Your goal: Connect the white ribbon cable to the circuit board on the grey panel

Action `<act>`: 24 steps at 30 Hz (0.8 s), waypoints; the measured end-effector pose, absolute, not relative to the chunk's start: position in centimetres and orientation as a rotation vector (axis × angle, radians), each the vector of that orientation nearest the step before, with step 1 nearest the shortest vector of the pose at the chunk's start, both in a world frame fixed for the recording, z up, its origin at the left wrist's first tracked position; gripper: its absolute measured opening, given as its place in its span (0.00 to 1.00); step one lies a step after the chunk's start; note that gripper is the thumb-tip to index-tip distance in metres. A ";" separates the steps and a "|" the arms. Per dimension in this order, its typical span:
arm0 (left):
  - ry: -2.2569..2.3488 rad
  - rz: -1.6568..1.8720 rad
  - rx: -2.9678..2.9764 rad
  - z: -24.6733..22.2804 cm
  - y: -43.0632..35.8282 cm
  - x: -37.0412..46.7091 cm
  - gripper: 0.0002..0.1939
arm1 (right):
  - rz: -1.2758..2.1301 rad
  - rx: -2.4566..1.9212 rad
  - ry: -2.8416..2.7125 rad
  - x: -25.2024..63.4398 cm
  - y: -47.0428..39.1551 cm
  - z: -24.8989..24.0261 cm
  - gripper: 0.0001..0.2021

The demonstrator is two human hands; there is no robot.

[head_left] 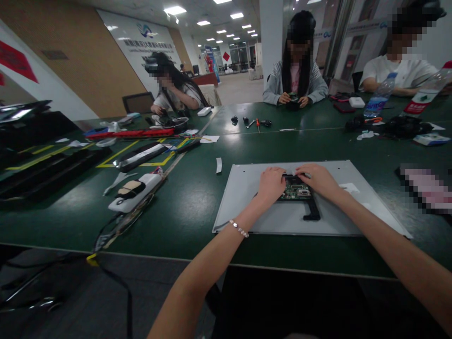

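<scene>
One pale panel (339,221) lies flat on the green surface (183,188), carrying one visible black bracket (313,209) and, near mid-panel, one circuit board (294,192). Work looks partway: the board is exposed; what remains is unclear. Left hand (272,183) and right hand (316,178) curl at its far edge; I cannot tell whether either grip pinches anything. Beyond: one screwdriver (257,123), two bottles (378,100), three seated people (295,75).

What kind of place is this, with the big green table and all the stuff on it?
Probably an office used as a workshop: there's a big wall sign, an orange screwdriver on the green table, and a circuit board on a pale panel.
</scene>
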State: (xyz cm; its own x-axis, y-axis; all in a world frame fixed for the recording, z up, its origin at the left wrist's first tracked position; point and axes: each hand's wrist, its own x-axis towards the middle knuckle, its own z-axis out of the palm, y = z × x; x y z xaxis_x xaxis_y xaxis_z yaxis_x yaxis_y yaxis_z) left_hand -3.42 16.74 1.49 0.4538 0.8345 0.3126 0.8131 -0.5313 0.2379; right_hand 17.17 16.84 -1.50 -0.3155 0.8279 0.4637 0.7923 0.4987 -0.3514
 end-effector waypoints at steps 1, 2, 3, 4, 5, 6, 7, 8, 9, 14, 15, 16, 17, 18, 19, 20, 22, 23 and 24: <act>1.492 0.606 2.638 1.5 16.7 -3.4 0.15 | 0.083 -1.344 -2.157 17.2 16.9 -1.6 0.10; 1.492 0.601 2.641 1.5 16.6 -3.4 0.14 | 0.090 -1.365 -2.160 17.2 16.9 -1.7 0.10; 1.497 0.600 2.643 1.6 16.6 -3.4 0.14 | 0.098 -1.384 -2.156 17.2 16.9 -1.7 0.10; 1.500 0.601 2.645 1.6 16.6 -3.4 0.14 | 0.107 -1.398 -2.151 17.3 16.9 -1.8 0.10; 1.502 0.600 2.648 1.6 16.6 -3.4 0.14 | 0.113 -1.407 -2.145 17.3 16.9 -1.8 0.10; 1.505 0.600 2.650 1.6 16.6 -3.4 0.14 | 0.117 -1.412 -2.142 17.4 16.9 -1.8 0.10; 1.508 0.598 2.652 1.7 16.6 -3.4 0.14 | 0.119 -1.412 -2.143 17.4 16.9 -1.8 0.10; 1.511 0.594 2.652 1.7 16.6 -3.4 0.14 | 0.116 -1.412 -2.144 17.4 16.9 -1.8 0.10; 1.514 0.588 2.652 1.7 16.5 -3.4 0.14 | 0.112 -1.410 -2.146 17.4 17.0 -1.9 0.10; 1.519 0.565 2.645 1.7 16.5 -3.3 0.14 | 0.120 -1.370 -2.164 17.4 17.3 -2.1 0.11; 1.519 0.557 2.644 1.8 16.5 -3.3 0.14 | 0.124 -1.361 -2.163 17.4 17.3 -2.1 0.11; 1.519 0.552 2.643 1.8 16.5 -3.3 0.14 | 0.124 -1.358 -2.158 17.4 17.3 -2.1 0.11; 1.518 0.551 2.642 1.8 16.5 -3.3 0.14 | 0.120 -1.361 -2.151 17.4 17.3 -2.1 0.11; 1.515 0.555 2.643 1.8 16.5 -3.3 0.14 | 0.115 -1.367 -2.143 17.4 17.2 -2.1 0.12; 1.510 0.561 2.646 1.8 16.5 -3.3 0.14 | 0.108 -1.377 -2.135 17.4 17.2 -2.0 0.12; 1.506 0.567 2.649 1.8 16.6 -3.4 0.14 | 0.101 -1.388 -2.132 17.4 17.1 -2.0 0.12; 1.499 0.575 2.655 1.7 16.6 -3.4 0.14 | 0.091 -1.403 -2.133 17.2 17.0 -1.9 0.12; 1.496 0.577 2.657 1.7 16.6 -3.4 0.14 | 0.090 -1.406 -2.135 17.1 17.0 -1.8 0.12; 1.495 0.584 2.656 1.6 16.6 -3.4 0.14 | 0.091 -1.406 -2.137 17.0 17.0 -1.8 0.12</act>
State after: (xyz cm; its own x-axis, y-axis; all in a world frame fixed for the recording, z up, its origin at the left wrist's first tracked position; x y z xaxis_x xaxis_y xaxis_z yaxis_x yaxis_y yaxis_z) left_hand -3.38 16.57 1.58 0.4651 0.8317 0.3034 0.8173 -0.5350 0.2139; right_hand 17.04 17.00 -1.76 -0.2816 0.8613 0.4230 0.8221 0.4439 -0.3566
